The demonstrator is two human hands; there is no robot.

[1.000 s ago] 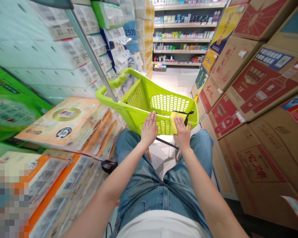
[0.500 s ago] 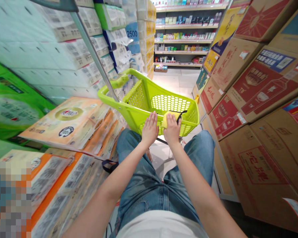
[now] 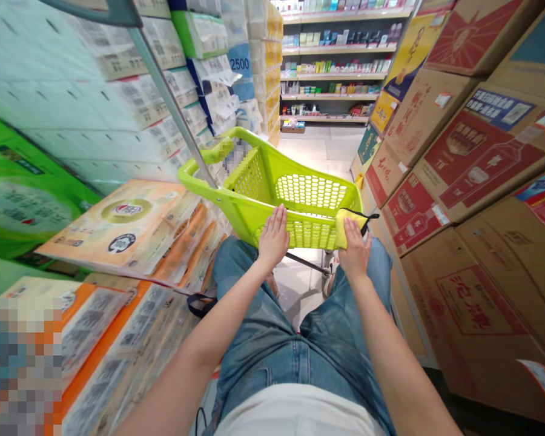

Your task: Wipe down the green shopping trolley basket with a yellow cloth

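From where I stand, the work seems under way rather than finished: a yellow cloth lies pressed against the right end of the near wall of the green basket, right of centre in the frame. The right hand holds it there, fingers laid over it, a black-edged corner sticking out past the rim. The left hand rests on the same wall nearer the middle, fingers straight and close together, grasping nothing. The plastic shows no clear line between parts covered and parts left, so I can't tell how much remains.
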